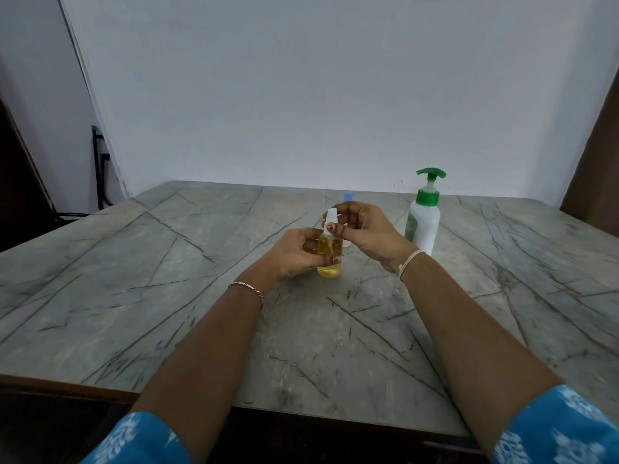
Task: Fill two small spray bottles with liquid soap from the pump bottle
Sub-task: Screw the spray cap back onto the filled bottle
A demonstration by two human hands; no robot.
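Sleeves: blue patterned sleeves (562, 426) at the near edge of the surface (134, 279); both forearms reach toward its middle.
Left hand: the left hand (294, 254) grips the small spray bottle (330, 261) round the body, thumb across the front and fingers curled behind.
Right hand: the right hand (368, 234) pinches the white spray head (331, 216) at the bottle's neck, between thumb and fingertips.
Bottle state: upright, nearly full of yellow liquid.
Step in hand (judged): closing the filled bottle by screwing the spray head on.
Method: keep the body upright and steady in the left hand. Seat the head square on the neck before turning. Turn with the fingertips only, and stop when snug. Avoid squeezing the body, as soap may well up at the neck.
Bottle position: between the two hands, over the middle of the surface. Whether its base touches the surface cannot be told.
Pump bottle: the white pump bottle (422, 226) with green pump stands just beside the right hand, toward the far right corner, untouched.
Second bottle: a blue top (347, 195) shows behind the right hand, toward the far edge; probably the other bottle, mostly hidden.
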